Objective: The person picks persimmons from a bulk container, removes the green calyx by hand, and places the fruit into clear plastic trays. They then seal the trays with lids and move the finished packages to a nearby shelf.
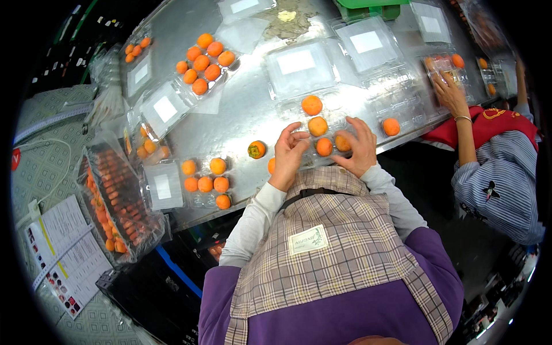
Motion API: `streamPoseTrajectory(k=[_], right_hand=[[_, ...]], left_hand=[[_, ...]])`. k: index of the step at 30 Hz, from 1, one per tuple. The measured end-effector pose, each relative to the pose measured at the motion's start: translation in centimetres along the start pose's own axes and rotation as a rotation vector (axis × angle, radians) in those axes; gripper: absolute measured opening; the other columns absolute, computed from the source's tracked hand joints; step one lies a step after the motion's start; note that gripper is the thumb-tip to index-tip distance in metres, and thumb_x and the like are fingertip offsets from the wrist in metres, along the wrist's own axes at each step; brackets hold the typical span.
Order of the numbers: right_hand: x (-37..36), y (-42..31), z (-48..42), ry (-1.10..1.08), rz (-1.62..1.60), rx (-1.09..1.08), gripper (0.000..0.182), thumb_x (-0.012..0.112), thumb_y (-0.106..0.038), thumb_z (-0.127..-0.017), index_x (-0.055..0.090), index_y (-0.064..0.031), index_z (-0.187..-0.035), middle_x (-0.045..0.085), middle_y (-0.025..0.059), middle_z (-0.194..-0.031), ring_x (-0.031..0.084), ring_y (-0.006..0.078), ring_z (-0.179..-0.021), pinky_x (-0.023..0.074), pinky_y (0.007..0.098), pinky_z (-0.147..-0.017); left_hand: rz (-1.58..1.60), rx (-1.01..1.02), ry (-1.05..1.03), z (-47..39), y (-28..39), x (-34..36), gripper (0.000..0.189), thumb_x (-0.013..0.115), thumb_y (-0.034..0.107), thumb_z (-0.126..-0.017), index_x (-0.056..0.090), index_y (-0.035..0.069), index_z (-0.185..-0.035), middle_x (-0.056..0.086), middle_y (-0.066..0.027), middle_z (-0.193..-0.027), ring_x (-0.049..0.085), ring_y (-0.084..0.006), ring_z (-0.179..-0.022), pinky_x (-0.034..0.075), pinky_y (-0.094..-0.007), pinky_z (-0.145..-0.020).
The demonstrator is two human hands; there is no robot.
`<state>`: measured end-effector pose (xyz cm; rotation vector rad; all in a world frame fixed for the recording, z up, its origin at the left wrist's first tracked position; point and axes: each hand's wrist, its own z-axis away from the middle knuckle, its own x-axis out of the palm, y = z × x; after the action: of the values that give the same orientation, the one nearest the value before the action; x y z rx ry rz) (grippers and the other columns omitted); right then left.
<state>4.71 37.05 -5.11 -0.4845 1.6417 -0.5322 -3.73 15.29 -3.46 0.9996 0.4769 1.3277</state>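
Before me on the metal table lies an open clear plastic clamshell tray [337, 100] with its lid [297, 64] folded back and several orange persimmons in it. My right hand [357, 145] has its fingers around a persimmon [343, 143] at the tray's near right. Beside it sits another persimmon [324, 147], with two more farther up the tray. My left hand [292, 151] is at the tray's left side, fingers curled and apart, with nothing seen in it. A persimmon [271, 165] lies partly hidden behind that hand. Left of it rests a persimmon with its green calyx up [256, 149].
Filled and part-filled trays [206, 199] [222, 79] stand to the left, by a plastic-lined crate of persimmons [118, 202]. At the right, a co-worker's hand [450, 92] is over another tray. A green container [371, 9] stands at the far edge.
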Motion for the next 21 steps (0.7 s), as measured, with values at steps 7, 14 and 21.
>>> streamPoseTrajectory(k=[7, 14, 21], right_hand=[[0.9, -0.3, -0.9, -0.133, 0.108, -0.109, 0.063, 0.091, -0.036, -0.064, 0.069, -0.0192, -0.121, 0.044, 0.0056, -0.155, 0.031, 0.0313, -0.148, 0.0303, 0.0528, -0.107], [1.6, -0.4, -1.2, -0.164, 0.149, -0.148, 0.062, 0.091, -0.035, -0.065, 0.069, -0.0169, -0.12, 0.042, 0.0047, -0.156, 0.03, 0.0305, -0.148, 0.0298, 0.0531, -0.107], [1.5, -0.5, -1.6, -0.151, 0.033, -0.099, 0.058, 0.089, -0.031, -0.065, 0.07, -0.0164, -0.118, 0.045, 0.0062, -0.153, 0.031, 0.032, -0.149, 0.029, 0.0523, -0.11]], left_hand=[[-0.185, 0.033, -0.027, -0.5, -1.7, -0.6, 0.057, 0.064, 0.003, -0.091, 0.046, 0.004, -0.145, 0.065, -0.0076, -0.113, 0.06, -0.0121, -0.097, 0.05, -0.0281, -0.089], [-0.115, -0.005, -0.055, -0.6, -2.1, -0.7, 0.055, 0.064, 0.0, -0.093, 0.047, 0.005, -0.145, 0.069, -0.0078, -0.114, 0.063, -0.012, -0.103, 0.049, -0.027, -0.092], [-0.107, 0.01, -0.06, -0.2, -1.6, -0.8, 0.057, 0.066, 0.002, -0.091, 0.047, 0.003, -0.145, 0.067, -0.0082, -0.109, 0.063, -0.0127, -0.099, 0.051, -0.0275, -0.088]])
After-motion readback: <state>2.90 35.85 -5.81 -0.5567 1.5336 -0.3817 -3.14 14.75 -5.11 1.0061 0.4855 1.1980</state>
